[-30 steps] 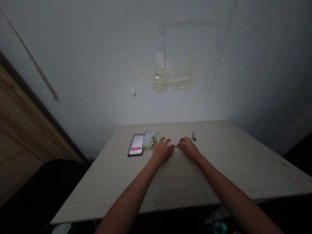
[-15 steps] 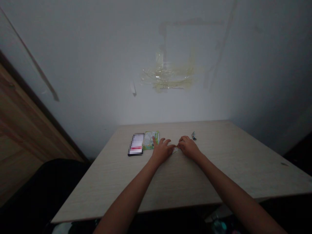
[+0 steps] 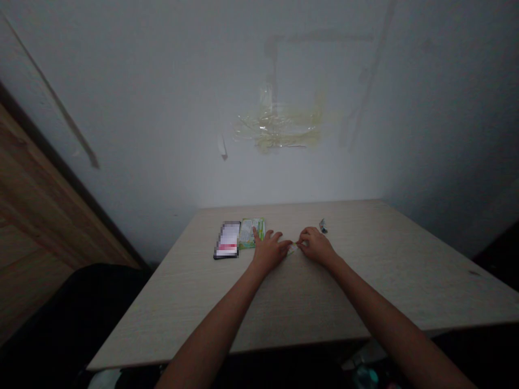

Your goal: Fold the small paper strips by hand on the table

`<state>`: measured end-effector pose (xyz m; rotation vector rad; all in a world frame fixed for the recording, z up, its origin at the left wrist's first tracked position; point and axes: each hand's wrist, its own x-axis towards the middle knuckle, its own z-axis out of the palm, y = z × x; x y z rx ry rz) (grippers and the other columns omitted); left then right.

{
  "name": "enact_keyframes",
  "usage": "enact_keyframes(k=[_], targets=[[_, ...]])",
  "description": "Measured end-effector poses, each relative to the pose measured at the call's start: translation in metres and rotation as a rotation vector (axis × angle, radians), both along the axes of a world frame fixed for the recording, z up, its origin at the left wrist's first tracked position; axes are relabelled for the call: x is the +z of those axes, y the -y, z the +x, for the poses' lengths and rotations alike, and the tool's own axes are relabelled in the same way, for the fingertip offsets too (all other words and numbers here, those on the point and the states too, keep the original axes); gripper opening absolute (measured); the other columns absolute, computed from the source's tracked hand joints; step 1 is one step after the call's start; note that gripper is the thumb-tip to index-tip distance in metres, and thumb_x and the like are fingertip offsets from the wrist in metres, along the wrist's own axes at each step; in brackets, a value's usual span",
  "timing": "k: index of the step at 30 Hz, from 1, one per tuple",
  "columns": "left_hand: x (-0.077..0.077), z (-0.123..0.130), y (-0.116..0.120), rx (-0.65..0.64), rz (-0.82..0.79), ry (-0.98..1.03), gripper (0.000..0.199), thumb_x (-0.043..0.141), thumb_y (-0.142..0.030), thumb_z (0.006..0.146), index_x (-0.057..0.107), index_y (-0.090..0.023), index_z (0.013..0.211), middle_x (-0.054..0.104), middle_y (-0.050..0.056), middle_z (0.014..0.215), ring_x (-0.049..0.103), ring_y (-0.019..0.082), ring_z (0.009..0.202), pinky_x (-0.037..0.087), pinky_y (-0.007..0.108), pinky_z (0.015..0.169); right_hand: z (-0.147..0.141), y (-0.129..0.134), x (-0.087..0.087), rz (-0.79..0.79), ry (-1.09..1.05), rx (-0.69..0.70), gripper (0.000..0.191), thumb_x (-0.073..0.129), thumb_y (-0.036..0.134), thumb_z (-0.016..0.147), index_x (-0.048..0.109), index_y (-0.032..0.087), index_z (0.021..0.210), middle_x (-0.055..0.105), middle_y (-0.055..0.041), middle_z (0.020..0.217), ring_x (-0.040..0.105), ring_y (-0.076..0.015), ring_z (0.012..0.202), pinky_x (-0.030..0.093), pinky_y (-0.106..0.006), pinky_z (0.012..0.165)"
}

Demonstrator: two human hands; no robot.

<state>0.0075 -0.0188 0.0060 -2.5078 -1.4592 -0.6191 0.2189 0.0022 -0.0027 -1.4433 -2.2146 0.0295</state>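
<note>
A small pale green-and-white piece [image 3: 292,248], paper or wrapper, lies on the table between my hands. My left hand [image 3: 270,251] pinches its left side with thumb and index finger, the other fingers spread out. At its upper right corner, the fingertips of my right hand [image 3: 316,244] are pressed together on it. Just left of my left hand is a green-and-white printed packet [image 3: 248,232], partly behind the fingers. Beside the packet lies a phone [image 3: 227,240] with a blurred, lit screen. Beyond my right hand sits a small crumpled scrap [image 3: 323,226].
The light wooden table [image 3: 194,302] meets a grey wall [image 3: 170,108] with clear tape [image 3: 279,127] stuck on it. A wooden panel [image 3: 36,205] stands at the left, above a dark object [image 3: 81,319]. A small dark mark is near the table's right edge.
My right hand has shifted very slightly to the right, and a little more of the small piece shows between the hands. My left hand stays in place.
</note>
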Motion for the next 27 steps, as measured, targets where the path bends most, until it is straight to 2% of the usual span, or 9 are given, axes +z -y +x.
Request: enact_keyframes(k=[9, 17, 20, 27], targets=[[-0.006, -0.001, -0.003, 0.009, -0.045, 0.033, 0.027, 0.049, -0.047, 0.096, 0.067, -0.049, 0.118, 0.063, 0.0, 0.132, 0.048, 0.032, 0.128, -0.004, 0.084, 0.105, 0.005, -0.005, -0.007, -0.009, -0.083, 0.011, 0.007, 0.07, 0.025, 0.082, 0.073, 0.019, 0.082, 0.066, -0.008, 0.1, 0.058, -0.0221, 0.103, 0.044, -0.034, 0.095], [-0.012, -0.003, -0.006, -0.009, -0.082, 0.023, 0.029, 0.05, -0.045, 0.097, 0.062, -0.048, 0.123, 0.055, -0.003, 0.145, 0.043, 0.032, 0.134, 0.001, 0.086, 0.104, 0.01, -0.009, -0.016, 0.044, -0.205, 0.088, 0.012, 0.07, 0.024, 0.081, 0.075, 0.021, 0.092, 0.064, -0.0091, 0.106, 0.057, -0.0234, 0.106, 0.045, -0.04, 0.098], [-0.012, -0.003, -0.007, -0.009, -0.095, 0.021, 0.03, 0.049, -0.045, 0.097, 0.06, -0.049, 0.125, 0.054, -0.003, 0.146, 0.043, 0.031, 0.135, 0.003, 0.086, 0.104, 0.009, -0.008, -0.017, 0.058, -0.204, 0.108, 0.015, 0.069, 0.022, 0.082, 0.077, 0.022, 0.096, 0.063, -0.0098, 0.109, 0.056, -0.024, 0.107, 0.045, -0.041, 0.099], [-0.01, -0.002, -0.007, 0.001, -0.114, 0.01, 0.033, 0.049, -0.044, 0.097, 0.059, -0.054, 0.126, 0.053, -0.004, 0.147, 0.044, 0.031, 0.134, 0.006, 0.084, 0.107, 0.007, -0.006, -0.016, 0.118, -0.135, 0.144, 0.013, 0.068, 0.02, 0.085, 0.079, 0.024, 0.091, 0.064, -0.0097, 0.11, 0.056, -0.0228, 0.107, 0.046, -0.039, 0.097]])
